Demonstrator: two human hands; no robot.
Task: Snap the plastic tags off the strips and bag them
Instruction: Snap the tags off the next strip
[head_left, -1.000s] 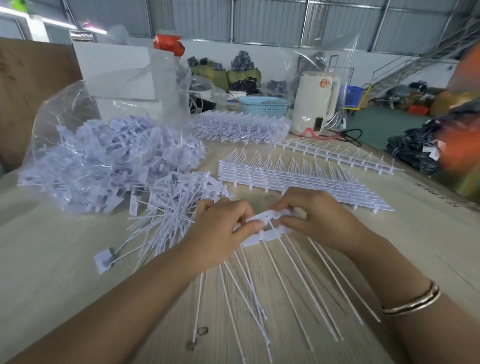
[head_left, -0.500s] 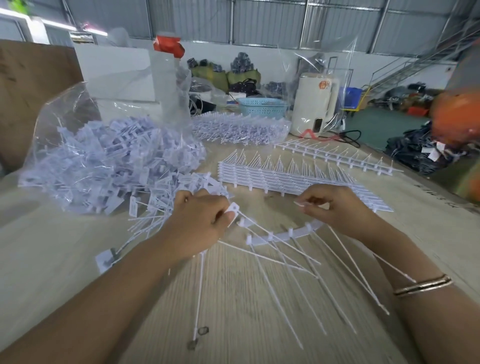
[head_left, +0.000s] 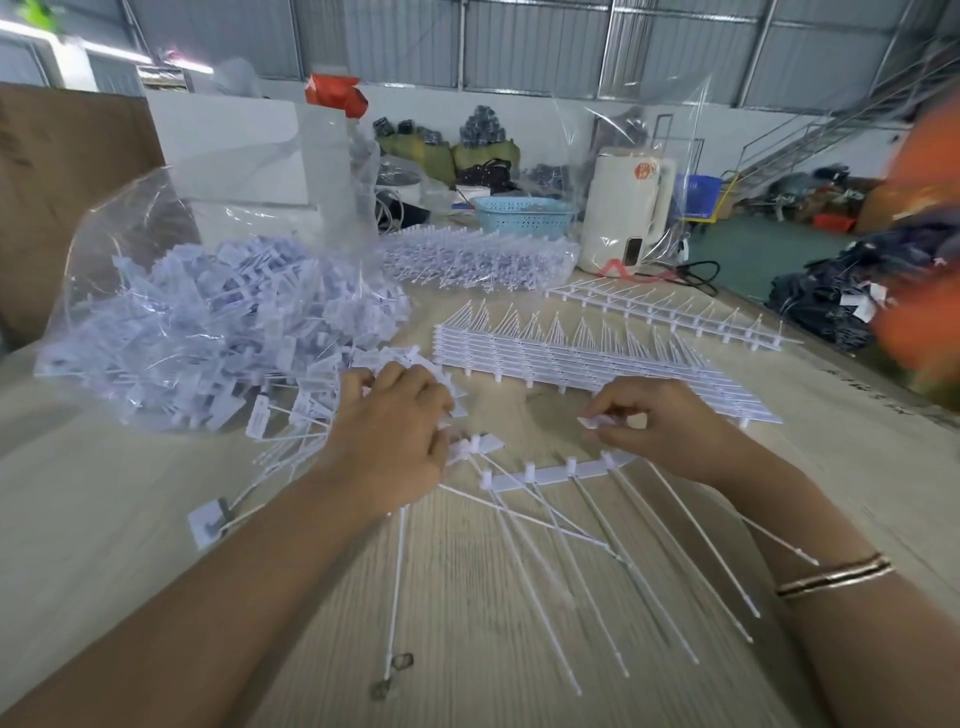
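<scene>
The left hand (head_left: 395, 436) lies knuckles-up with its fingers curled down onto the left end of a broken strip (head_left: 558, 472). It seems to pinch one tag head (head_left: 470, 447) there, though the fingertips are hidden under the hand, so the hold itself cannot be told for sure. The right hand (head_left: 657, 423) is curled too, pinching a small white tag piece (head_left: 592, 422) between thumb and forefinger, while the strip's right end runs under its palm.

The strip's long axis runs left to right between the two hands, bowed slightly, and the thin tails (head_left: 597, 551) of its tags fan out toward the near edge of the table (head_left: 130, 519). The left hand is the nearer one to the next tag along the strip, so the coming snap probably turns on a twist across that left-right axis.

Loose tags (head_left: 291, 410) lie just beyond the left hand, spilling from the clear bag (head_left: 208, 322) toward the table's far-left corner. Whole strips (head_left: 571, 358) are stacked beyond both hands, toward the far edge.
</scene>
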